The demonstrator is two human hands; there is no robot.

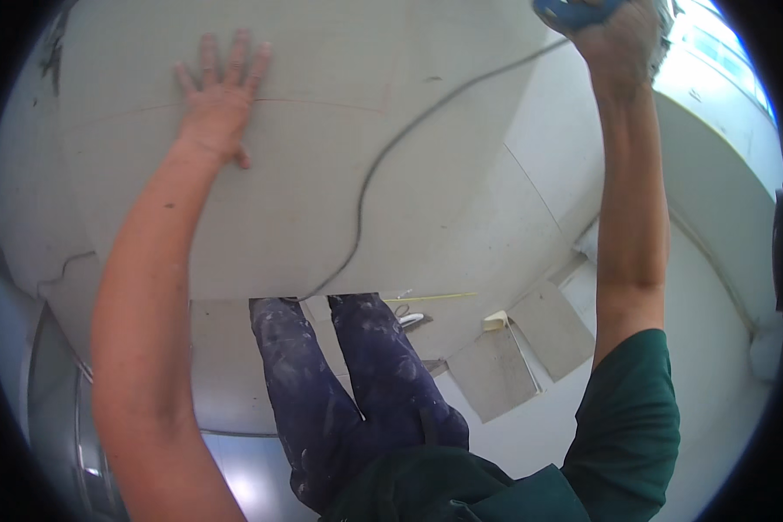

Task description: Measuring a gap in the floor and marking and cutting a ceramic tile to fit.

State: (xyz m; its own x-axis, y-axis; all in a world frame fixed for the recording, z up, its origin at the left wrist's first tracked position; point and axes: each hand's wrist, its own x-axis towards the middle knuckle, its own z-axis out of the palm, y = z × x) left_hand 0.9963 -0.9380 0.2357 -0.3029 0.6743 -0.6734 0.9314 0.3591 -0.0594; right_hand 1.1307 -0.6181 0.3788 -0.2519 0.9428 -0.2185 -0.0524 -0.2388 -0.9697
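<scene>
My left hand [219, 109] lies flat on a broad pale grey board [296, 191], its fingers spread and nothing under them but the board. At the upper right, my right hand [622, 43] is wrapped round a blue tool [578, 12], which the top edge of the picture cuts off, so its kind cannot be told. A grey cord [365, 187] runs from beside that hand in a curve down across the board to its lower edge. Thin reddish lines [322, 104] cross the board near my left hand.
Below the board's edge are my legs in dusty dark trousers [357, 383]. To their right on the floor lie grey tile-like pieces [487, 374], a cream block [494, 322], a white-handled tool [411, 319] and a yellow strip [435, 297]. A bright window [718, 43] is at the upper right.
</scene>
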